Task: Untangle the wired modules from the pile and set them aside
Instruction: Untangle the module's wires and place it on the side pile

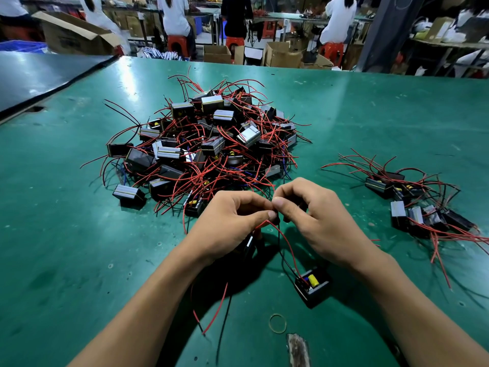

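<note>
Head view: you work at a green table mat, both hands just in front of the pile.
Left hand: your thumb and forefinger pinch the leads of a module; a second module, black, sits half hidden under your palm.
Right hand: fingers curled, thumb pinching the same leads, tip to tip with your left hand.
Open module: lies on the mat below your right wrist, yellow capacitor up, red and black leads rising to your fingers.
Pile: tangled modules and red wires, mid-mat, beyond your hands.
Smaller cluster: modules to your right, well apart from the pile.
Rubber band: flat on the mat, nearest you.
</note>
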Demonstrator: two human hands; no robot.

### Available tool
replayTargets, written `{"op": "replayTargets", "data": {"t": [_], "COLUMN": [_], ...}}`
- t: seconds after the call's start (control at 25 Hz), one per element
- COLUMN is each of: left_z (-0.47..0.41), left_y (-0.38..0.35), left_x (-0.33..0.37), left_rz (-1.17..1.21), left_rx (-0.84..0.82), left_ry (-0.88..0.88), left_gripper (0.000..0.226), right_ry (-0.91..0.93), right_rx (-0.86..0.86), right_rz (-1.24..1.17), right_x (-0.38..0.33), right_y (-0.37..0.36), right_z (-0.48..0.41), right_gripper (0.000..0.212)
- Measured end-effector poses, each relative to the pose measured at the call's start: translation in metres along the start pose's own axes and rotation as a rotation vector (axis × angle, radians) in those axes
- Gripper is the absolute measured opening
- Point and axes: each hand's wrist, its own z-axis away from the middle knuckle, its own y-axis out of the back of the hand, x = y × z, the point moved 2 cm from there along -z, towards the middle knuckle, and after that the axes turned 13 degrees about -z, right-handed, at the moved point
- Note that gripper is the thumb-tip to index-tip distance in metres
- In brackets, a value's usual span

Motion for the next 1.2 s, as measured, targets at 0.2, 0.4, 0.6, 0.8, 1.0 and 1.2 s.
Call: {"op": "replayTargets", "data": {"t": [0.2,0.4,0.6,0.8,1.0,1.2], "left_z": [0.0014,0.0009,0.0032,0.004,0.0037,0.004], "left_y": [0.0003,-0.0005,0.0004,-0.0011,-0.0022,0.004], "left_x": [0.0009,0.0007,0.0024,0.0065,0.0065,0.0056], "left_rz": [0.018,0.015,0.045,0.036,0.002,0.017], "left_rx": [-0.002,0.007,0.004,-0.023,-0.037,0.001], "left_ry": [0.015,0.032,0.042,0.027,0.015,0.028], "left_gripper": [0.006,0.006,0.008,0.01,0.002,0.006], "right_ry": [-0.012,-0.03,-0.057,-0.08,-0.175,-0.134], "right_rx": [0.009,0.035,0.054,0.043,0.103,-0.05], "right_rz": [-0.009,-0.061,-0.165,-0.194,-0.281,-0.284], "right_x": [0.0007,0.0014,0.0002,-0.0014,0.0061,0.0058], "right_y": [-0.001,-0.0028,-0.002,0.0001,-0.0019,0.0035], "right_z": [0.0002,0.0012,0.0007,0.0018,-0.0015,0.0006], "right_gripper": [0.012,0.011,0.006,0.011,0.019,0.013]}}
